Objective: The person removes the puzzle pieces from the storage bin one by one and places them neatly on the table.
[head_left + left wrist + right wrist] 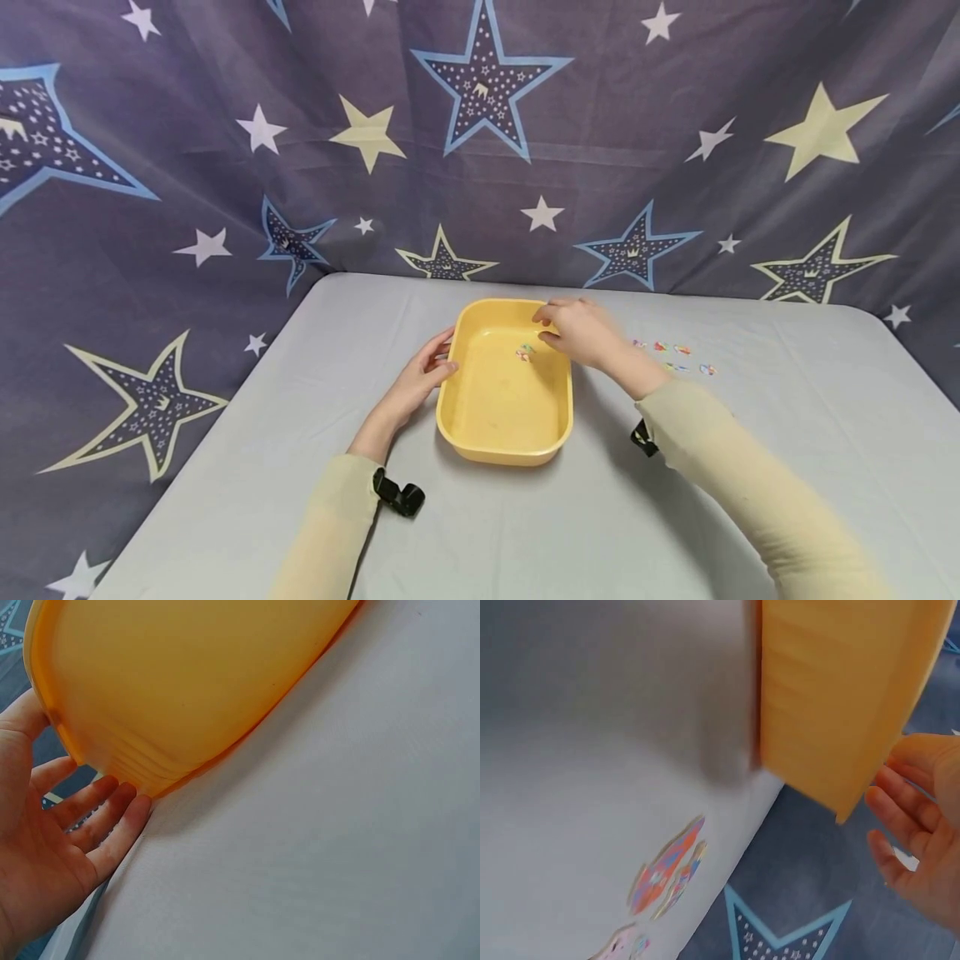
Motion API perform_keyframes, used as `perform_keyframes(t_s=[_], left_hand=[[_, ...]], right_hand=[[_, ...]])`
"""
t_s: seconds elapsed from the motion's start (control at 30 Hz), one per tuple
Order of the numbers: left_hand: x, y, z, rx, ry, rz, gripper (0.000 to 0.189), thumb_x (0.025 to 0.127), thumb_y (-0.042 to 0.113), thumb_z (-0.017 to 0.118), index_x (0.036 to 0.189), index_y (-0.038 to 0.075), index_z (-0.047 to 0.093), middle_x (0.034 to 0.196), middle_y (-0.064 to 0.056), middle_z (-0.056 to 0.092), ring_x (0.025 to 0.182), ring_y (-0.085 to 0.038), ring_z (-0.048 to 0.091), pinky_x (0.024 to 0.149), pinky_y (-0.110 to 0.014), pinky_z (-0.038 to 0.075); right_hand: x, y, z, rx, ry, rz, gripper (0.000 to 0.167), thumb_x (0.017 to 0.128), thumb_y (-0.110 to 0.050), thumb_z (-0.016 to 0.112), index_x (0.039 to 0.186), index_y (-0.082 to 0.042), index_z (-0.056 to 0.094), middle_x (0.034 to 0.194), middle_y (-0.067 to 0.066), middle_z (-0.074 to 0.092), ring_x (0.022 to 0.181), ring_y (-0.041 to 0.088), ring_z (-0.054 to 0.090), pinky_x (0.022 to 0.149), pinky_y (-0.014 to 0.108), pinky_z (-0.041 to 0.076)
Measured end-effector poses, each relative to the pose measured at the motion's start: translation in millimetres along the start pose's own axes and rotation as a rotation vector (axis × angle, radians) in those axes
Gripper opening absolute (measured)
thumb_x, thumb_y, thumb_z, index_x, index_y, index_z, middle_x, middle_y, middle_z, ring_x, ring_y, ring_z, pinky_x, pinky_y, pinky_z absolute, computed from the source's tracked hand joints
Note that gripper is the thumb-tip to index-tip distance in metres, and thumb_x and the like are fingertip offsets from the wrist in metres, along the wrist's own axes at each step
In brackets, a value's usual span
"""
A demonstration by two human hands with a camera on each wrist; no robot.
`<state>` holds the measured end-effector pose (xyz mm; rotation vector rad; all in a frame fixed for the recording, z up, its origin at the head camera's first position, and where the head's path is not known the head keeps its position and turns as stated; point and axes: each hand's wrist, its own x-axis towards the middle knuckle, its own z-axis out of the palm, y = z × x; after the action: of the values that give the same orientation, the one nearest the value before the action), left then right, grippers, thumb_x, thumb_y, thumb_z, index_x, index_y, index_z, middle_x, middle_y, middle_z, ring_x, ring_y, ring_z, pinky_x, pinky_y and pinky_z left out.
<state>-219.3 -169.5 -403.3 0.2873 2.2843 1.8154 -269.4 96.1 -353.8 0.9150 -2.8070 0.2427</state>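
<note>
A yellow plastic basin [502, 417] stands on the table. At its left side my left hand [416, 383] holds the wall, the thumb at the rim and the fingers [112, 840] against the outside. My right hand [585, 333] is over the basin's far right rim, its fingers [900, 810] loosely bent with nothing visible between them. Inside the basin lie small multicoloured pieces [523, 354], too small to tell their kind. More small, flat-looking colourful pieces [681, 350] lie on the table to the right of the basin; in the right wrist view one piece [667, 866] is pink, orange and blue.
The table [787, 467] has a light grey cover. Behind and to the left hangs a dark curtain [300, 50] with star prints, close to the table's back edge. A black strap device [397, 493] is worn on the left wrist, another [643, 437] on the right.
</note>
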Motion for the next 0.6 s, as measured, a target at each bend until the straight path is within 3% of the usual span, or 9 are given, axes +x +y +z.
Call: perform_keyframes(t_s=[0.47, 0.6], left_hand=[[0.6, -0.9, -0.6, 0.005, 0.007, 0.000, 0.061, 0.089, 0.014, 0.052, 0.144, 0.017, 0.026, 0.137, -0.016, 0.038, 0.113, -0.026, 0.046, 0.087, -0.031, 0.045], [0.7, -1.5, 0.4, 0.003, 0.011, 0.010, 0.061, 0.089, 0.013, 0.052, 0.144, 0.016, 0.026, 0.137, -0.017, 0.038, 0.112, -0.026, 0.047, 0.087, -0.030, 0.045]], right_hand=[[20.1, -19.5, 25.2, -0.048, -0.128, 0.008, 0.021, 0.078, -0.028, 0.069, 0.093, -0.014, 0.069, 0.084, -0.003, 0.063, 0.081, 0.015, 0.059, 0.081, 0.044, 0.044], [22.4, -21.1, 29.8, -0.072, -0.154, 0.036, 0.013, 0.079, -0.028, 0.067, 0.080, -0.016, 0.067, 0.073, -0.005, 0.060, 0.073, 0.015, 0.058, 0.081, 0.043, 0.043]])
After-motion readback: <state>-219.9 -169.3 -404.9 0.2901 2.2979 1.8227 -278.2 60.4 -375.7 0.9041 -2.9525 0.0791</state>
